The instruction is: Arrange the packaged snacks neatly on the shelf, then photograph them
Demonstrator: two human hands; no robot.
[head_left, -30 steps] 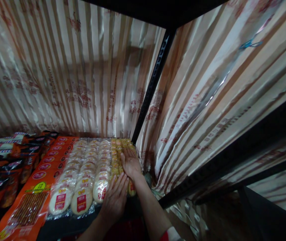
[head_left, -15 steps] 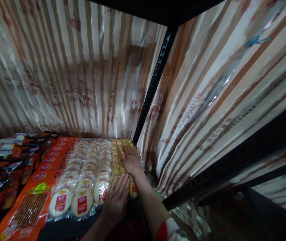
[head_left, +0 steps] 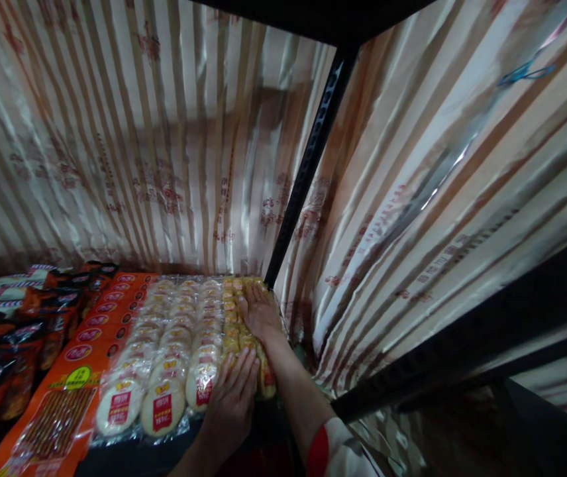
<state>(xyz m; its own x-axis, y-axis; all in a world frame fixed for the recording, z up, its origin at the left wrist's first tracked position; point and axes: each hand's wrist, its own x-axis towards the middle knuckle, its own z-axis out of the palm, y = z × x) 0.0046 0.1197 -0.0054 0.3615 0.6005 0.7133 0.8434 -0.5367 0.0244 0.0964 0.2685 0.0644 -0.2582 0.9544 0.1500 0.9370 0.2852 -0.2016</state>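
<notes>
Yellow-wrapped snack packets [head_left: 232, 311] form rows at the right end of the shelf. My right hand [head_left: 259, 311] lies flat on top of them toward the back, fingers stretched out. Nearer the front edge, my left hand [head_left: 231, 391] rests on the same packets with its fingers extended and close together, palm down. The hands cover part of the packets. Directly left of them are several rows of round white rice crackers [head_left: 163, 404] in clear wrappers with red labels. Neither hand grips anything.
Orange packs of stick snacks [head_left: 55, 417] overlap in a row left of the crackers. Dark and orange snack bags [head_left: 20, 351] stand at the far left. A black metal post [head_left: 308, 165] rises at the back corner, before a striped sheet [head_left: 189, 132]. A black bar [head_left: 462, 338] slants at right.
Both hands stay on the yellow packets, with barely any shift. The view has moved slightly.
</notes>
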